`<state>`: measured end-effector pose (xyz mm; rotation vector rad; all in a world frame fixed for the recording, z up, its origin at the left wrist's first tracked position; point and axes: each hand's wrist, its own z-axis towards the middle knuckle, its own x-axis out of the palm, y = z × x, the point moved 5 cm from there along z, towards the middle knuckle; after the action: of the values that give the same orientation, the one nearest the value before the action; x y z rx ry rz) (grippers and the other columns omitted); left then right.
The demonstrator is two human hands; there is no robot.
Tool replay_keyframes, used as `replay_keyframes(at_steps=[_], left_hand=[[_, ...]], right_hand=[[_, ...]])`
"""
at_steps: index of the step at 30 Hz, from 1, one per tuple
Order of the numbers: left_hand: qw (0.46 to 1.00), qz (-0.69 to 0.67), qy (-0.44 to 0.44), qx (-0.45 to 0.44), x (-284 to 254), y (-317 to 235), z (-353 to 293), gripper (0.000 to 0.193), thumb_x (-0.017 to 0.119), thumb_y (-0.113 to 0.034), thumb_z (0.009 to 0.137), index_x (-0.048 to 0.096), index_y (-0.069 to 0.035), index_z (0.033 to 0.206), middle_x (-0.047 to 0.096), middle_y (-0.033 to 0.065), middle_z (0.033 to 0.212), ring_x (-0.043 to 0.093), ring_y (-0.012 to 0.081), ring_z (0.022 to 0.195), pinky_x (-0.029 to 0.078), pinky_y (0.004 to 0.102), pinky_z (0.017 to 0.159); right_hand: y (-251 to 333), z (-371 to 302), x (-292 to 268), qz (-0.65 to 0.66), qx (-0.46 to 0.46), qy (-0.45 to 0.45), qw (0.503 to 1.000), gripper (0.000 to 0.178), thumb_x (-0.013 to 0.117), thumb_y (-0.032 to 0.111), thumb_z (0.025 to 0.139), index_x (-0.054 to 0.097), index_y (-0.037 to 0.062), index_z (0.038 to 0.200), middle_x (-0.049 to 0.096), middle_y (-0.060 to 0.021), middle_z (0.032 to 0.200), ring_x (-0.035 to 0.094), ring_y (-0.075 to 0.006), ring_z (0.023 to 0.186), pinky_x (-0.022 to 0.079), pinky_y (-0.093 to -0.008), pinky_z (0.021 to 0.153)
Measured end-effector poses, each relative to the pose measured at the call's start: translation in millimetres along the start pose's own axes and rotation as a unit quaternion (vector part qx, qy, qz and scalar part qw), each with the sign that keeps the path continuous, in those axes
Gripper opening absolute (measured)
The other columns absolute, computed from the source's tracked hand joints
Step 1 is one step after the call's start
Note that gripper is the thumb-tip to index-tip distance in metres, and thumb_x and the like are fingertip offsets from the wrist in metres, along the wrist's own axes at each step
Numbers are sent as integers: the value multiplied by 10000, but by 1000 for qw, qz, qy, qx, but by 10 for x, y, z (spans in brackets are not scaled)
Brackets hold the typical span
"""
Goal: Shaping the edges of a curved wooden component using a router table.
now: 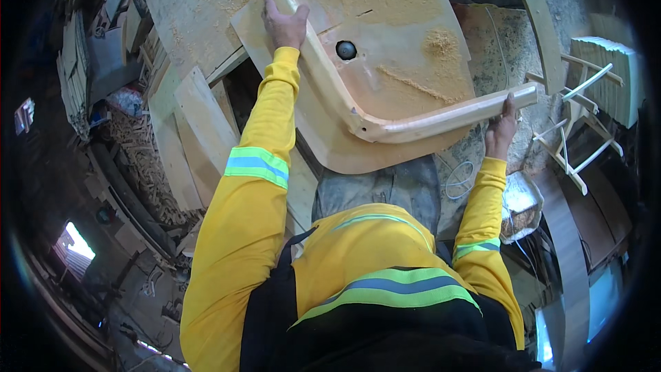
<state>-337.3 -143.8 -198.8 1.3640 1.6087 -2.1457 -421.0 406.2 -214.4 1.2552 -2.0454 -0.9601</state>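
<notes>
Looking at a pale, smooth, L-shaped wooden piece here, rounded bend, couple of dark holes by the corner, lying across a sawdust-covered board. The left hand is half closed, grasping the long leg; the right hand grips near the other end, most fingers hidden underneath. The far tip's cut off from view.

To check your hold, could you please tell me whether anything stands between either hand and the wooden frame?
Nothing visible does: the left hand grips the frame on its left limb and the right hand holds its right end. The grey knob in the board sits inside the bend, apart from both hands.
</notes>
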Motion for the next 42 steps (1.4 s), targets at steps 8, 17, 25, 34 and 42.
replay_keyframes(at_steps=[8, 17, 25, 34, 42], left_hand=[[997, -80, 13, 1, 36, 199, 109, 993, 775, -262, 664, 338, 64, 1494, 501, 316, 1348, 515, 414, 1245, 407, 428, 1092], [992, -126, 23, -1, 48, 189, 127, 971, 775, -218, 655, 357, 68, 1484, 519, 306, 1348, 543, 379, 1236, 424, 416, 1072], [968, -247, 53, 1, 140, 197, 54, 947, 767, -188, 712, 303, 154, 1463, 449, 299, 1455, 481, 366, 1333, 353, 354, 1139], [992, -115, -6, -60, -8, 130, -158, 960, 774, -219, 708, 317, 88, 1496, 421, 295, 1490, 442, 376, 1377, 345, 385, 1150], [990, -133, 4, -46, -39, 142, -58, 944, 781, -188, 689, 347, 100, 1476, 493, 279, 1431, 521, 339, 1306, 402, 359, 1107]], right_hand=[[1, -22, 127, 23, -48, -82, 995, 110, 685, 9, 821, 643, -64, 893, 649, -97, 824, 632, -188, 717, 529, -320, 722], [156, -240, 157, 16, -87, -98, 991, 85, 682, 24, 852, 663, -57, 872, 655, -84, 812, 631, -174, 742, 518, -305, 743], [410, -50, 314, -60, -108, -77, 989, 106, 715, 60, 797, 680, -37, 824, 651, -78, 790, 624, -177, 738, 503, -310, 719], [465, 322, 622, -101, -85, -46, 990, 131, 712, 109, 807, 653, -9, 809, 612, -56, 764, 593, -190, 700, 499, -339, 682], [365, -56, 393, -27, -97, -67, 993, 96, 673, 71, 812, 635, -15, 788, 581, -43, 783, 574, -166, 723, 494, -324, 711]])
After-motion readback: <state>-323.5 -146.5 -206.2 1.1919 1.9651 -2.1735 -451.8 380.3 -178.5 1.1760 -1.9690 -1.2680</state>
